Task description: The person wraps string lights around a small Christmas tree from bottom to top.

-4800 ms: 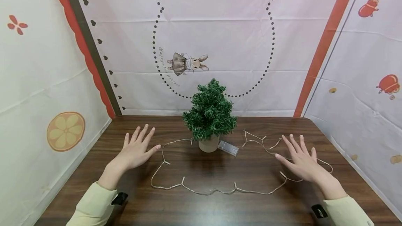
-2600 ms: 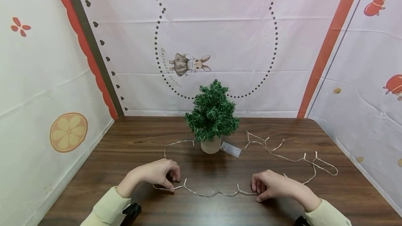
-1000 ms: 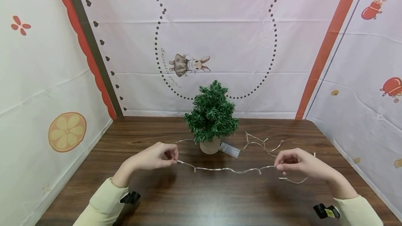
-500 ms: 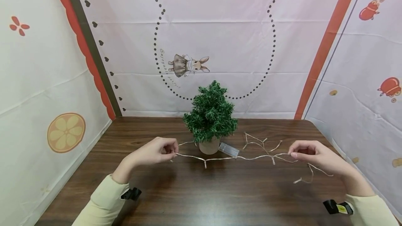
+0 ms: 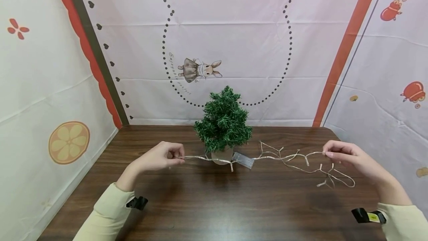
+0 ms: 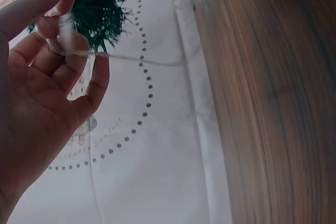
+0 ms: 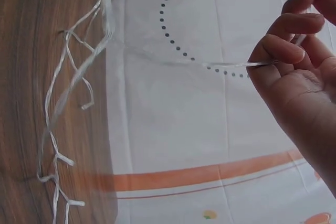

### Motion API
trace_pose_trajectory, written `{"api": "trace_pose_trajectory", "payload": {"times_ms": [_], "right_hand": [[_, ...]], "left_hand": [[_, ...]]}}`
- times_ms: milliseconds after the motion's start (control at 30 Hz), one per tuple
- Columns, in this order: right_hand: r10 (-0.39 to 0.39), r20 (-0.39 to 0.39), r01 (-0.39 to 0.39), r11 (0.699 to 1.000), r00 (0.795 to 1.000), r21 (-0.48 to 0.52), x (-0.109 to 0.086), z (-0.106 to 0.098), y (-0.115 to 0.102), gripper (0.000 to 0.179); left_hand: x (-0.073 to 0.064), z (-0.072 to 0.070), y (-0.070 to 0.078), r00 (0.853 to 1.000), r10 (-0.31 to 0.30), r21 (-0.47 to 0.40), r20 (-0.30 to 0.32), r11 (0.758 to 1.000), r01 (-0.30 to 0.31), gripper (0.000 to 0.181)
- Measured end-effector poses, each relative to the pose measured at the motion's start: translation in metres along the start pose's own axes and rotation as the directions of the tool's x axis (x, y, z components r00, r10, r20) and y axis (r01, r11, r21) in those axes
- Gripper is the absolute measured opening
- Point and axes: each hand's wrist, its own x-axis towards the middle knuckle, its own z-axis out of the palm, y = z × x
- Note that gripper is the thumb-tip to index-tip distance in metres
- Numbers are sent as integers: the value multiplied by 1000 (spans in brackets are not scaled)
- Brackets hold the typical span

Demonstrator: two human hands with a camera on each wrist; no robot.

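A string of fairy lights (image 5: 267, 157) is stretched across the front of a small green artificial Christmas tree (image 5: 223, 122) in a pale pot. My left hand (image 5: 164, 156) pinches it to the left of the tree; in the left wrist view the wire (image 6: 136, 59) trails away from the fingers. On the right my right hand (image 5: 351, 157) pinches another stretch, and the right wrist view has the strand (image 7: 226, 64) running out from between thumb and fingers. Both hands are raised off the table. Beside the pot lies a clear battery box (image 5: 243, 160), partly behind the strand.
The rest of the light string (image 5: 307, 171) lies in loose loops on the right of the dark wooden table (image 5: 214, 203). Printed cloth (image 5: 254, 47) hangs behind and at both sides. A dark strap (image 5: 137, 203) is on each wrist.
From open above the table, both hands came down and took hold of the light string. They lifted it, drew it toward the tree and moved apart, the right hand farther right.
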Motion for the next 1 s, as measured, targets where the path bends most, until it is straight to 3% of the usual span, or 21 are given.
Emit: {"api": "trace_pose_trajectory", "payload": {"times_ms": [200,367,500,700,900,1000], "right_hand": [[-135,78,112,963,988,246,-1,-11,6,51],[-204,112,146,909,972,390,-3,-20,9,57],[-250,109,157,832,962,532,-3,-28,9,54],[-334,75,191,693,940,695,-8,-39,6,28],[-370,69,200,640,926,742,-9,-46,3,16],[-373,41,199,581,927,789,-8,-48,0,12]], "left_hand": [[0,-9,-7,997,25,117,-70,993,-16,9],[0,-16,-10,997,15,124,-76,992,-6,13],[2,-23,-13,996,7,119,-93,993,4,14],[10,-40,-16,987,-12,177,-160,983,41,7],[21,-52,-18,975,39,224,-219,974,12,9],[28,-54,-16,965,66,179,-253,984,-21,8]]}}
